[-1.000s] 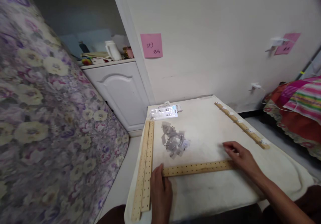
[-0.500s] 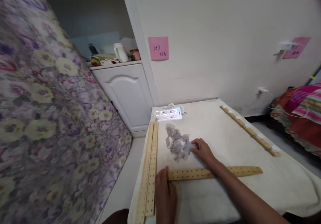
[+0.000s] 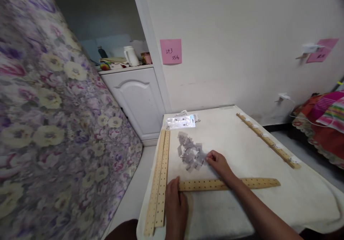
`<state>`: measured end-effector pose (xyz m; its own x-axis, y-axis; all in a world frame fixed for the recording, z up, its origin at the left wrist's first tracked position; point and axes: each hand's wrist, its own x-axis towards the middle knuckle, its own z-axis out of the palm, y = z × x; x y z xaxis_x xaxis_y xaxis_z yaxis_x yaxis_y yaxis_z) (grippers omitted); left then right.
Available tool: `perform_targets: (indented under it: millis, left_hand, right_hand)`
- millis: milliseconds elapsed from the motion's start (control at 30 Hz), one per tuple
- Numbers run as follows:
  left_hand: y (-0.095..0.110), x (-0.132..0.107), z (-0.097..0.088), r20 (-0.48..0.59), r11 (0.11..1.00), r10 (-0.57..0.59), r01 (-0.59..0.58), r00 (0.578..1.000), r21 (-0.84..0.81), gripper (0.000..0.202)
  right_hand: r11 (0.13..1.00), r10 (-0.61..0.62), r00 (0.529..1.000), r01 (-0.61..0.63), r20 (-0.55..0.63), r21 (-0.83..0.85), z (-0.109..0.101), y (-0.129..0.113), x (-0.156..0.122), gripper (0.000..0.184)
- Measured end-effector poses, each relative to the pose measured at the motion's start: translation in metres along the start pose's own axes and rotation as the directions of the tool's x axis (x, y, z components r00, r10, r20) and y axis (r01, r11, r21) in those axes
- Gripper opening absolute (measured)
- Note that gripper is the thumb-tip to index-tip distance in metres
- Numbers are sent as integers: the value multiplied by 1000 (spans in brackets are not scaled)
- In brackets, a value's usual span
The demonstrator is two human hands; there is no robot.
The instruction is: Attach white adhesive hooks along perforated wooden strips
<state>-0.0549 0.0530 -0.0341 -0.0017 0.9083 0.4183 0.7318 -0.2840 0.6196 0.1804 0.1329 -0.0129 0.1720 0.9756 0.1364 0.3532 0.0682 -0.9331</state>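
Observation:
My left hand (image 3: pixel 175 207) rests on the left end of a perforated wooden strip (image 3: pixel 249 183) lying across the near part of the cream-covered table (image 3: pixel 301 200), fingers curled against it. My right hand (image 3: pixel 219 162) reaches over that strip to the right edge of a pile of small clear plastic hooks (image 3: pixel 189 151), its fingertips pinched on one of them. Two more wooden strips (image 3: pixel 159 181) lie side by side along the table's left edge.
A fourth strip with white hooks fitted (image 3: pixel 267 139) runs along the table's right side. A blister pack (image 3: pixel 180 121) lies at the far edge. A floral mattress (image 3: pixel 48 125) stands at the left, a white cabinet (image 3: pixel 135 96) behind, striped bedding (image 3: pixel 325 121) at the right.
My right hand left the right end of the near strip and moved up-left to the hook pile, where it now pinches a hook. My left hand stayed on the strip's left end.

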Motion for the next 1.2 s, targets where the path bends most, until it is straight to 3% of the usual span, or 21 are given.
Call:
perform_targets:
  millis: [100,200,367,500,600,933,1200]
  left_hand:
    - [2,0,0,-8,1000,1,-1,1000,-9,46]
    - [5,0,-1,-30,1000,0,0,1000,-20,45]
    - [4,-11,1,-61,999,-6,4,998,-33,43]
    - [2,-31,0,-109,1000,0,-3,994,-24,47]
    - [7,-41,-4,-148,1000,-17,15,989,-17,46]
    - [23,-41,-11,-45,999,-51,51,998,-1,51]
    - [26,-41,-10,-33,998,-35,36,999,41,54]
  right_hand:
    - [990,53,998,-55,21,132,-2,-11,-5,16]
    - [949,108,987,-137,117,283,4,-23,-15,18]
    - [914,68,961,-168,268,370,40,-30,-32,21]
    - [960,-38,947,-54,318,275,70,-27,-37,18]
    - [985,-76,937,18,340,170,81,-28,-36,17]
    - [992,-79,940,108,331,-71,83,-32,-37,16]
    - [973,-63,945,129,320,-191,82,-31,-42,15]
